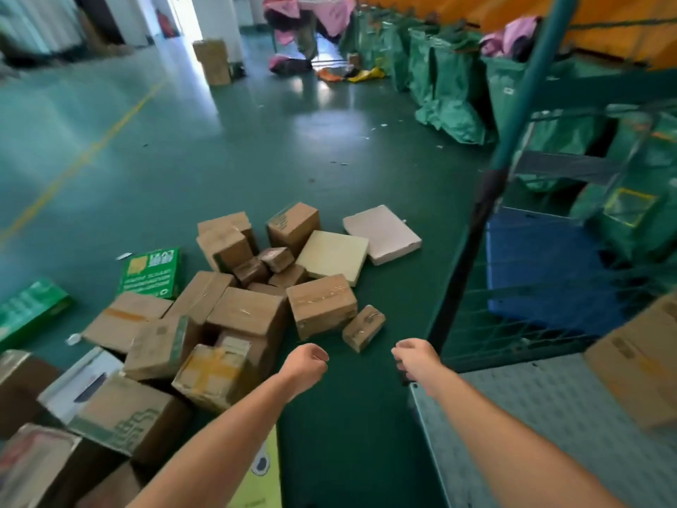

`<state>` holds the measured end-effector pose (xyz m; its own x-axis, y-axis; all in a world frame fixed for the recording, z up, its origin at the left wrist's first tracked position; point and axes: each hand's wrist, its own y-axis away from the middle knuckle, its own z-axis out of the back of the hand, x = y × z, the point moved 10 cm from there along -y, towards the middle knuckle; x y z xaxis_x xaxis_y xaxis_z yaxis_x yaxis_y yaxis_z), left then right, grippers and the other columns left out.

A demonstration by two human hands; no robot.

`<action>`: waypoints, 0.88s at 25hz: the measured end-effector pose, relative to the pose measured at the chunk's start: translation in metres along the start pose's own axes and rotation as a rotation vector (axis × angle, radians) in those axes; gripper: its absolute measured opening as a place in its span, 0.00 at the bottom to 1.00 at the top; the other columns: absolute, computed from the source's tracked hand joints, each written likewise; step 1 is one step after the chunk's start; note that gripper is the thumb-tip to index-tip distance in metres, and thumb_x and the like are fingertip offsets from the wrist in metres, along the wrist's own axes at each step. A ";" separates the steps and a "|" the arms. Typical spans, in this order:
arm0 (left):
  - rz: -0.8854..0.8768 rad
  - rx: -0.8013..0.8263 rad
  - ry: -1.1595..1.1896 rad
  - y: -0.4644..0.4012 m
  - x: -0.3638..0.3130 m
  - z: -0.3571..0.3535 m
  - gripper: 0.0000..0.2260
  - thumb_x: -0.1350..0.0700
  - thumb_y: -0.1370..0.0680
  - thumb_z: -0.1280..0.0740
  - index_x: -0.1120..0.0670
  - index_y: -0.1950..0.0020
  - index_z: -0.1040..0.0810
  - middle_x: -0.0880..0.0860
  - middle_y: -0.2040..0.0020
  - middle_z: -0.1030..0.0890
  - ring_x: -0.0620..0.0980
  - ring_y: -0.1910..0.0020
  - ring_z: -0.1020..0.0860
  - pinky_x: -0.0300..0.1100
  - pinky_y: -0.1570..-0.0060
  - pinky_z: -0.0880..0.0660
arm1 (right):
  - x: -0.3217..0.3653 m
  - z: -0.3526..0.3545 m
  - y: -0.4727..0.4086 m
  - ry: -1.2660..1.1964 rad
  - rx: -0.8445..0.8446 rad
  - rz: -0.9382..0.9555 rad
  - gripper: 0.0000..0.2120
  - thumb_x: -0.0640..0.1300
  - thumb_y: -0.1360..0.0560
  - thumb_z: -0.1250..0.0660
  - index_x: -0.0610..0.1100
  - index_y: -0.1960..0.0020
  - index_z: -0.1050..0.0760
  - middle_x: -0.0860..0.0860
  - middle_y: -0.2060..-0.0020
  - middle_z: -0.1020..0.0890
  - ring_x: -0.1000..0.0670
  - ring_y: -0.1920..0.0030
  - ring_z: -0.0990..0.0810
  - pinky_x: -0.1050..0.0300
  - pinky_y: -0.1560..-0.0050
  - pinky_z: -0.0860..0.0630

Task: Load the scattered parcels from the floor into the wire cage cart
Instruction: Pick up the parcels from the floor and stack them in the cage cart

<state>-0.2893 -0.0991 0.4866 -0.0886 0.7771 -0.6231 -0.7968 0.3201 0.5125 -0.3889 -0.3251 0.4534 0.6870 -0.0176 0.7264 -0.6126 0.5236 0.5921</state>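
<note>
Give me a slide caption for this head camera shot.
Both hands empty above floor parcels, cart at right.

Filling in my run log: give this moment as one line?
hands: left and right curled, holding nothing | parcels: heaped on floor | cart: one box on deck

Brown cardboard parcels heaped on the green floor just ahead and left of the left hand, wire cage cart beside the right hand, one box on its deck
</note>
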 end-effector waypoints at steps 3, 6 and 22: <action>0.044 -0.018 0.053 -0.037 0.032 0.046 0.09 0.62 0.23 0.38 0.54 0.45 0.23 0.55 0.47 0.20 0.51 0.49 0.20 0.41 0.53 0.22 | 0.042 -0.049 -0.027 0.029 0.017 -0.010 0.07 0.43 0.25 0.32 0.48 0.47 0.25 0.46 0.51 0.20 0.45 0.51 0.21 0.56 0.54 0.29; 0.069 -0.011 0.074 -0.081 0.050 0.084 0.09 0.62 0.22 0.38 0.55 0.43 0.24 0.54 0.50 0.21 0.50 0.52 0.21 0.40 0.58 0.23 | 0.072 -0.089 -0.056 0.036 0.027 -0.037 0.11 0.42 0.24 0.33 0.46 0.42 0.24 0.46 0.49 0.20 0.46 0.53 0.22 0.56 0.54 0.28; 0.334 0.134 0.150 -0.413 0.010 0.127 0.08 0.62 0.20 0.39 0.55 0.42 0.26 0.50 0.56 0.25 0.47 0.59 0.24 0.38 0.60 0.26 | 0.201 -0.149 -0.377 0.329 0.122 -0.196 0.18 0.43 0.20 0.37 0.42 0.32 0.28 0.45 0.36 0.25 0.44 0.37 0.26 0.56 0.42 0.30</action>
<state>0.1145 -0.1544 0.3434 -0.4241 0.7661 -0.4830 -0.6252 0.1382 0.7682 0.0388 -0.3992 0.3244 0.8718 0.1767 0.4569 -0.4858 0.4319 0.7599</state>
